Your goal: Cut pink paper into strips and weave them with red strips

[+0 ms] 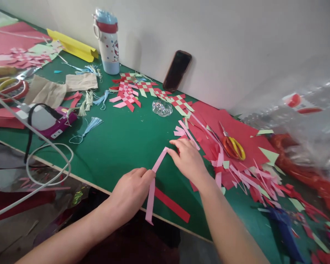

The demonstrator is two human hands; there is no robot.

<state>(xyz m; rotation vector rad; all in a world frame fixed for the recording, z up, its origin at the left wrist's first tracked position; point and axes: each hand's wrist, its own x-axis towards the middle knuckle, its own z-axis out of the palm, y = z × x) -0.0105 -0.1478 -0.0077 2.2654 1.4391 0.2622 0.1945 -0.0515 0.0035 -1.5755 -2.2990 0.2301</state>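
Left hand point(136, 189) closed, pinching a narrow, flat pink strip point(160, 160) of paper; right hand point(189, 158) half-curled, thumb at strip's far end, grip unclear. Straight-edged red strip point(173, 206) right of left hand; scalloped clear dish point(165, 115) beyond both.

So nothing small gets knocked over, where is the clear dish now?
In the head view, the clear dish is upper-middle on the green table, in front of the leaning phone and right of the pink-and-red woven paper.
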